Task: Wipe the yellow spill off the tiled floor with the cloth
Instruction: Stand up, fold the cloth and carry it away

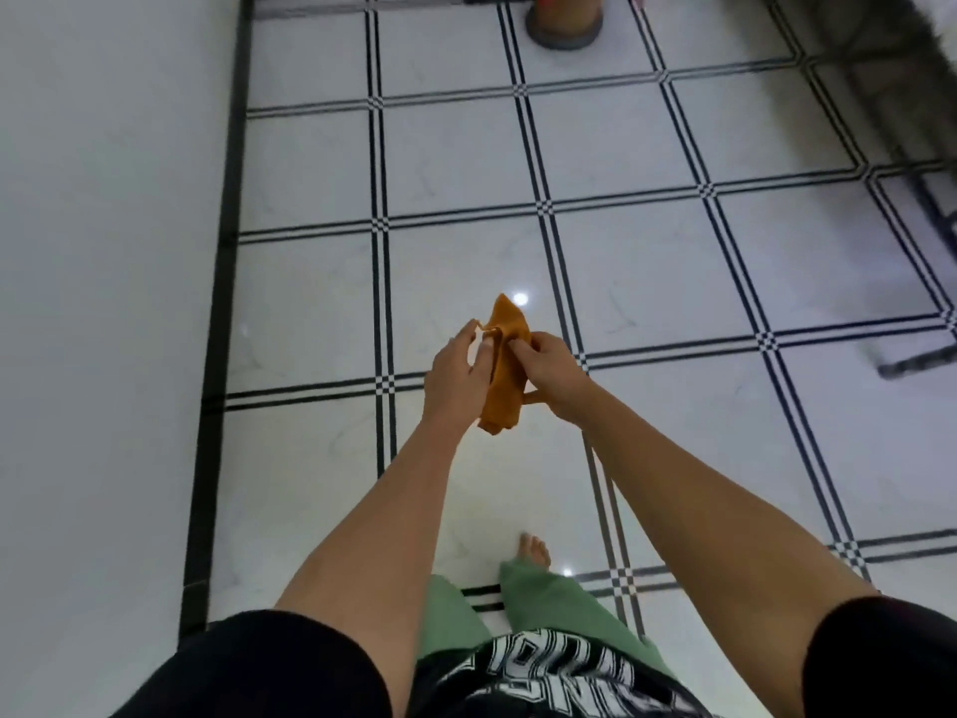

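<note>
An orange cloth (506, 365) is held up in the air between both hands, well above the white tiled floor (455, 163). My left hand (458, 378) pinches the cloth's upper left edge and lies along its left side. My right hand (551, 375) grips the cloth from the right, fingers curled into the fabric. The cloth hangs bunched, its lower end below my hands. A faint yellowish tint shows on the tile below my arms (497, 489); I cannot tell whether it is the spill or a reflection.
A white wall (103, 303) with a black skirting strip (217, 323) runs along the left. A round brown base with a grey rim (564, 25) stands at the far end. Dark furniture legs (916, 360) sit at the right. My bare foot (533, 549) stands below.
</note>
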